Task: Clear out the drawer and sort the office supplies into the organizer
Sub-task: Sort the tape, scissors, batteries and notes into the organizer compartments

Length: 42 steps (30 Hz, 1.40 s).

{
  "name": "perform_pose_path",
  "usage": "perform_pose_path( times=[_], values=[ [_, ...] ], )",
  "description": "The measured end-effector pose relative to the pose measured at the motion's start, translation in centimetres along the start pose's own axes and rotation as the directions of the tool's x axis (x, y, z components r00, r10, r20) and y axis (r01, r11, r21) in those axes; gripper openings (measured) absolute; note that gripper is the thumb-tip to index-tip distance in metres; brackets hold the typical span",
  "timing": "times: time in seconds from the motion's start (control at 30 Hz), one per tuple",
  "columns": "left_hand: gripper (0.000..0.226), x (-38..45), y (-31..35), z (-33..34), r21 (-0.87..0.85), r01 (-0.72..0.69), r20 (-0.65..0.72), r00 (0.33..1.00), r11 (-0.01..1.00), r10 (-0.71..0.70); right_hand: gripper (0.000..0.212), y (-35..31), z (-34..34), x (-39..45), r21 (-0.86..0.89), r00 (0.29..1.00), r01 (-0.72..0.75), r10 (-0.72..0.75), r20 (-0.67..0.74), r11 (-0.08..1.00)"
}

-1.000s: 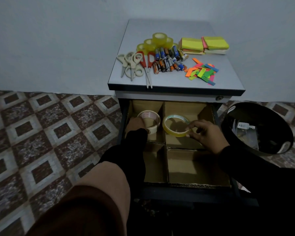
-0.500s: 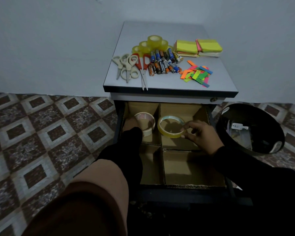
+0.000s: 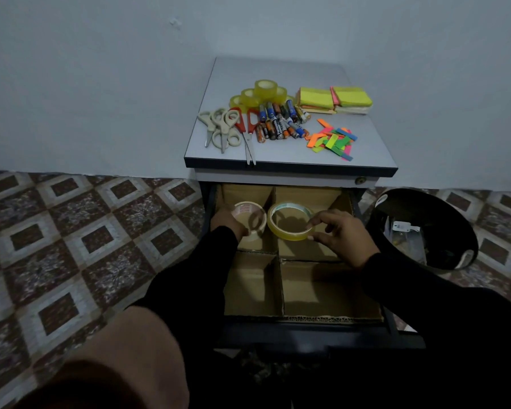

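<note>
Taking the cardboard organizer (image 3: 304,315) in the open drawer as the marker, the patterned tile floor (image 3: 80,240) spreads away to its left, under a plain pale wall. Over the organizer's rear-left cell the left hand (image 3: 227,221) curls round a whitish tape roll (image 3: 250,221), gripping it; over the rear-right cell the right hand (image 3: 341,234) pinches the rim of a wide clear tape roll (image 3: 291,222) between thumb and fingertip, tilted, its near edge low in the cell. That thin pinch could slip (the ring is slick and held by one edge), and the roll might land straddling the divider between the two cells. Above the organizer, the grey cabinet top (image 3: 369,154) holds scissors (image 3: 222,129), batteries (image 3: 281,122), more tape, sticky notes and coloured tabs, unsorted. To the organizer's right stands a black bin (image 3: 455,219).
</note>
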State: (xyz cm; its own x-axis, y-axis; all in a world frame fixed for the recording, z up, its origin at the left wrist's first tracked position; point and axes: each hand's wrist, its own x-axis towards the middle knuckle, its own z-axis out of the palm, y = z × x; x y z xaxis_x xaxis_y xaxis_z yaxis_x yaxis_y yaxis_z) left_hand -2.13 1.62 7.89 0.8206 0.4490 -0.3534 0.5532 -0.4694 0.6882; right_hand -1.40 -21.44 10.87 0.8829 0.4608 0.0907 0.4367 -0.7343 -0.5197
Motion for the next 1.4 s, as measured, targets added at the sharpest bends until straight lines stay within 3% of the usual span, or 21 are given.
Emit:
perform_pose_path(
  times=[0.17,0.27,0.3,0.4,0.47,0.63,1.2,1.4],
  values=[
    [0.046,-3.2,-1.5,-1.5,-0.281,-0.243,-0.143,0.967,0.928,0.21,0.017,-1.2,0.6,0.5,-0.027,1.0,0.024,-0.024,0.012,0.999],
    [0.031,-4.0,-3.4,-1.8,-0.105,-0.381,-0.329,0.885,0.919,0.329,0.016,-2.1,1.5,1.3,-0.024,0.999,0.029,-0.028,0.034,0.999],
    [0.036,-3.8,-4.1,-1.7,-0.011,-0.378,-0.341,0.872,0.926,0.352,0.016,-2.5,1.8,1.6,-0.018,0.999,0.03,-0.029,0.039,0.999],
    [0.069,-3.4,-5.5,-1.6,0.211,-0.249,-0.185,0.939,0.945,0.289,0.017,-3.3,2.9,2.7,-0.031,0.999,0.025,-0.023,0.049,0.999],
    [0.077,-3.1,-5.9,-1.3,0.285,-0.23,-0.131,0.952,0.931,0.275,0.017,-3.7,3.6,3.4,-0.086,0.998,0.033,-0.028,0.064,0.996],
    [0.075,-3.2,-5.9,-0.9,0.27,-0.262,-0.15,0.939,0.926,0.31,0.023,-4.2,4.6,5.4,-0.254,0.996,0.037,-0.017,0.083,0.966],
    [0.072,-2.7,-6.5,-0.8,0.162,-0.361,-0.184,0.903,0.918,0.388,0.019,-4.3,6.6,9.1,-0.359,0.973,0.05,0.036,0.229,0.932],
    [0.073,-2.8,-6.4,-0.9,0.159,-0.354,-0.184,0.906,0.921,0.38,0.032,-5.5,6.6,9.5,-0.502,0.949,0.048,0.117,0.292,0.864]
  ],
)
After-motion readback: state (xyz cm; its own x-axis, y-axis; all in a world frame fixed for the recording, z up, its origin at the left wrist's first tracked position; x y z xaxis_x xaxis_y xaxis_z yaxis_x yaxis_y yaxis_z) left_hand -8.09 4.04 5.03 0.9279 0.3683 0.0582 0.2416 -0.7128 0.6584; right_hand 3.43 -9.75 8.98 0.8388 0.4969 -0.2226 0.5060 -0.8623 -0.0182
